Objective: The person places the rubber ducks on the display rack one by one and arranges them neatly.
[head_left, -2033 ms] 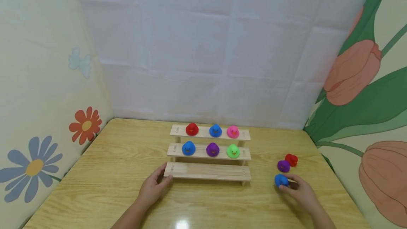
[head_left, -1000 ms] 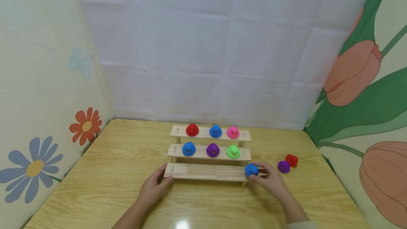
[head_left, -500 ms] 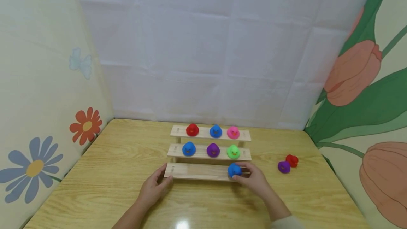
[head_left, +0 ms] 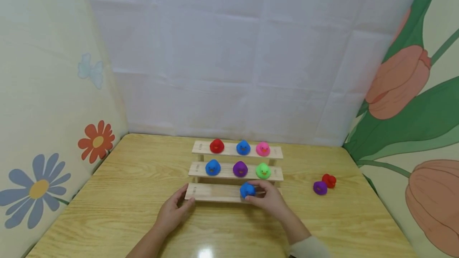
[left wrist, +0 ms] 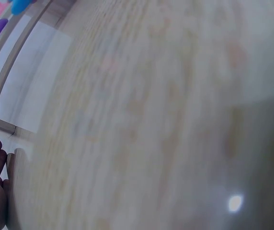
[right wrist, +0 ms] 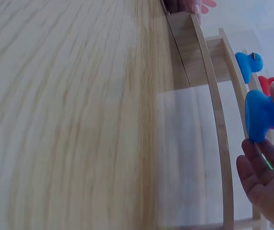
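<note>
A three-step wooden rack (head_left: 215,192) stands on the table. My left hand (head_left: 172,212) grips the left end of its lowest step, thumb in front. Between thumb and fingers my right hand (head_left: 270,200) pinches a blue rubber duck (head_left: 247,190) over the right half of that step; the right wrist view shows the same blue duck (right wrist: 259,117) above the step's edge. On the middle step sit a blue duck (head_left: 213,167), a purple duck (head_left: 240,169) and a green duck (head_left: 263,171). The top step carries a red duck (head_left: 216,146), another blue duck (head_left: 243,147) and a pink duck (head_left: 263,149).
To the right of the rack, a loose purple duck (head_left: 320,188) and a loose red duck (head_left: 329,180) lie on the wooden table (head_left: 351,218). A white cloth (head_left: 229,71) hangs behind, and flower-printed panels flank both sides.
My right hand has picked the blue duck from the table beside the loose ducks and carried it left, over the lowest step. My left hand has stayed on the rack's left end.
</note>
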`<state>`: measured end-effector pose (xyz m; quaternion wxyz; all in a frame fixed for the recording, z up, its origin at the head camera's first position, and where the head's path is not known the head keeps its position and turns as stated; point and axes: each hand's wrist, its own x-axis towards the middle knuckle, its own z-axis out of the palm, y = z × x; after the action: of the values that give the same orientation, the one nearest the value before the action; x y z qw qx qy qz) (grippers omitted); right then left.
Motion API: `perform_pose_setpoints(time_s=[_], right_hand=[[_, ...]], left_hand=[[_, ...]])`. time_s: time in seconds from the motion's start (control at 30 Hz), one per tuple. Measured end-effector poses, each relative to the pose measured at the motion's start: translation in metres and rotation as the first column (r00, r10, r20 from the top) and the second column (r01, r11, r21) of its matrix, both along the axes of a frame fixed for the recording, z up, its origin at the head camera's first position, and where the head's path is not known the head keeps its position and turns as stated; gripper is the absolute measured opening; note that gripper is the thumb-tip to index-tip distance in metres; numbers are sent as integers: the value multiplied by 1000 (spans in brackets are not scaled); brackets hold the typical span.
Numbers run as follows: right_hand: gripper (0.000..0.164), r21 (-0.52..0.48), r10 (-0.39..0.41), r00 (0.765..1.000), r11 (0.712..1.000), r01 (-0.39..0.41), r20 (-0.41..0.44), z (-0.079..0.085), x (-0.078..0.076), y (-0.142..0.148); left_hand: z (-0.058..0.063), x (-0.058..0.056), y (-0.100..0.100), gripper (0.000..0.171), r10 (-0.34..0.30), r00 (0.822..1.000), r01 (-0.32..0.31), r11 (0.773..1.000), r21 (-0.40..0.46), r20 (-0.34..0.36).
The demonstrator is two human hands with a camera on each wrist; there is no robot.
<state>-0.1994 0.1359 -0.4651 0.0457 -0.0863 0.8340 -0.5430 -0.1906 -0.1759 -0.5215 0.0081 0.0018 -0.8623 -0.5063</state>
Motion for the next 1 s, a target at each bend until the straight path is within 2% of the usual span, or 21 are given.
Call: perform_pose_setpoints(time_s=[0.33, 0.67, 1.0], right_hand=[[47, 39, 68, 997, 997, -66, -28, -4, -6, -23], [43, 24, 112, 994, 993, -112, 10, -3, -12, -49], [41, 17, 126, 992, 992, -126, -2, -6, -16, -74]], left_hand=[[-1, 0, 0, 67, 1, 1000, -1, 1000, 12, 2], [0, 0, -1, 67, -5, 1000, 5, 1000, 12, 0], [0, 0, -1, 67, -4, 1000, 4, 1000, 11, -6]])
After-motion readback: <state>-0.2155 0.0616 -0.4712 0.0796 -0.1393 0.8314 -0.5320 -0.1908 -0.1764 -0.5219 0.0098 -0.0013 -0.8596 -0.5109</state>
